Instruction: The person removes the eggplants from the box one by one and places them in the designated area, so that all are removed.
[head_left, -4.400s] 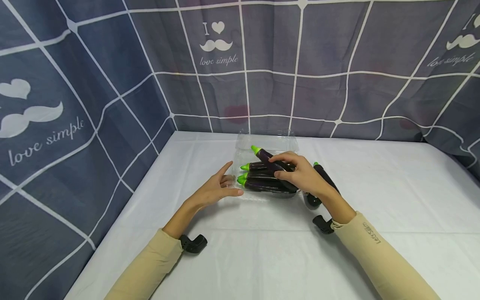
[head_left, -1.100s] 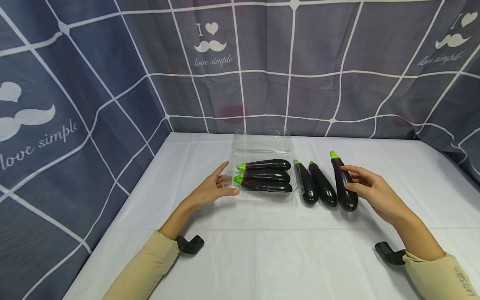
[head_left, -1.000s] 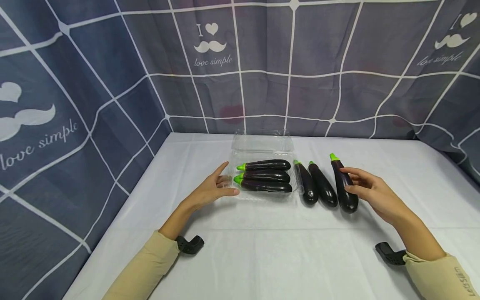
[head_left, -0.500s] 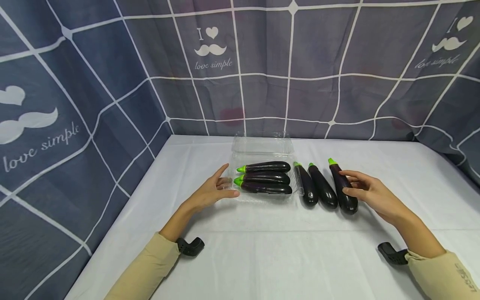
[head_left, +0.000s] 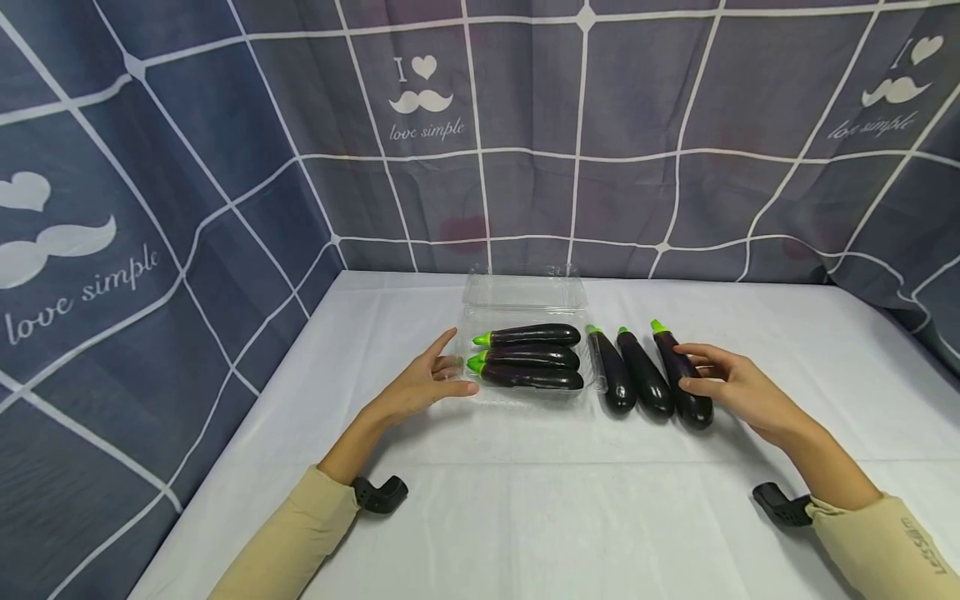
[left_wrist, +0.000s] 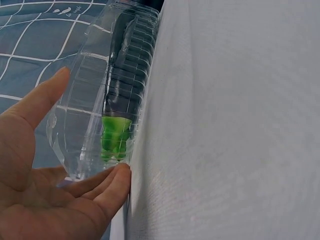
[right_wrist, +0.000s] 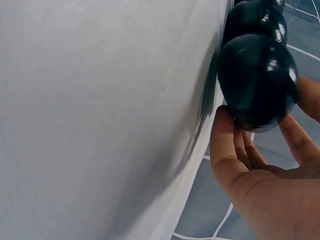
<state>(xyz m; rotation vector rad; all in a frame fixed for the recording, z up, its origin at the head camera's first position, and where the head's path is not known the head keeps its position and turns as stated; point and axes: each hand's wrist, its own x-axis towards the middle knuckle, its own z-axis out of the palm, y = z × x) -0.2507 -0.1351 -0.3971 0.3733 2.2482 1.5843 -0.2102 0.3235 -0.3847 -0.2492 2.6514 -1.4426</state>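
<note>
My left hand stands at the left end of an open clear plastic clamshell box. In the left wrist view its fairly straight fingers touch the box end, with the thumb raised apart. Three dark purple eggplants with green stems lie side by side in the box. My right hand holds another eggplant between thumb and fingers, at the right end of a row on the cloth. In the right wrist view its rounded end shows, fingers on the near side.
Two more eggplants, a left one and a middle one, lie slanted between the box and the held one. The left one touches the box's right side. A white cloth covers the table; grey-blue checked curtains stand behind and left.
My right hand has carried an eggplant from the box rightward to the row's end, then shifted it slightly left against its neighbour. My left hand has stayed by the box.
</note>
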